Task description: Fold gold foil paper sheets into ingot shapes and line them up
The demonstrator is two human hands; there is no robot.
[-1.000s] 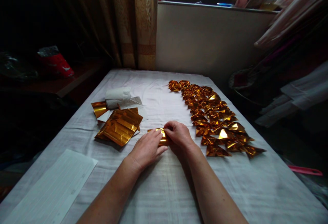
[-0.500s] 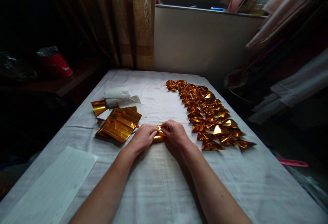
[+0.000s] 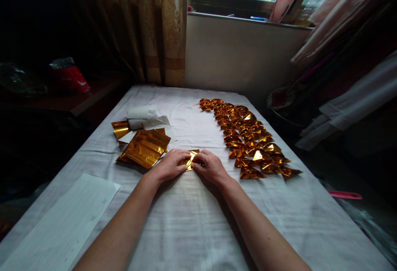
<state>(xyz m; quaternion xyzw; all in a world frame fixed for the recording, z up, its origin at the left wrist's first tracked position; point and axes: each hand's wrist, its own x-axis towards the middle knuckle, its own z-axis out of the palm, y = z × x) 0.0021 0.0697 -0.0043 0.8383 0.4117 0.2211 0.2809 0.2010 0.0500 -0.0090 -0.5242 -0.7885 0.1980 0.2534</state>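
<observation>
My left hand (image 3: 169, 165) and my right hand (image 3: 210, 167) meet over a small piece of gold foil paper (image 3: 190, 158) at the middle of the white-clothed table (image 3: 192, 221). Both hands pinch the folded piece between their fingertips, and most of it is hidden under the fingers. To the left lies a stack of flat gold foil sheets (image 3: 145, 148). To the right, several folded gold foil shapes (image 3: 248, 139) lie in rows running away from me.
A white paper roll (image 3: 142, 112) and a curled gold sheet (image 3: 120, 129) lie behind the stack. A white sheet of paper (image 3: 62, 225) rests at the near left. A curtain (image 3: 149, 27) and a window sill (image 3: 248, 15) stand beyond the table. A red bag (image 3: 70, 79) sits at far left.
My hands have drawn closer together over the gold foil piece, which now looks shorter and more folded. The view has shifted slightly.
</observation>
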